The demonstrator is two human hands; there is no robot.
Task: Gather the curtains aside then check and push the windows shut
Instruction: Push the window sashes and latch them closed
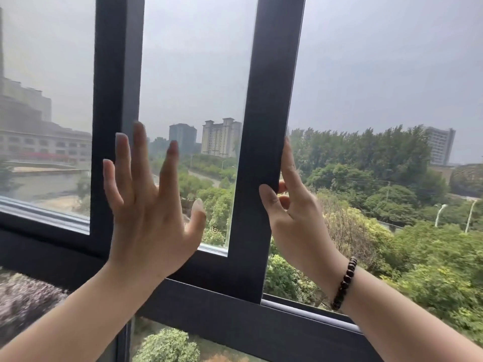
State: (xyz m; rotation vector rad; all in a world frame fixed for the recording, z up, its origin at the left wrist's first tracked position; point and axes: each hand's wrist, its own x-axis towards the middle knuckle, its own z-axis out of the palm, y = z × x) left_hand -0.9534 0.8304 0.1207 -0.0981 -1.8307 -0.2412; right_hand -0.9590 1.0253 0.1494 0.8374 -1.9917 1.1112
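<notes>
A dark-framed sliding window fills the head view. Its movable sash has a narrow glass pane point(193, 87) between two upright stiles. My left hand point(149, 205) lies flat with fingers spread against the glass and the left stile point(115, 74). My right hand point(290, 205) wraps the edge of the right stile point(271, 100), thumb on the inner face, fingers behind it. To the right of that stile the opening point(379, 126) looks unglazed, with sharper trees beyond. No curtain is in view.
A dark lower rail and track point(300, 309) run along the sill under the sash. A fixed pane point(47, 100) sits at the left, and lower panes point(170, 343) show below the rail. A beaded bracelet point(343, 283) is on my right wrist.
</notes>
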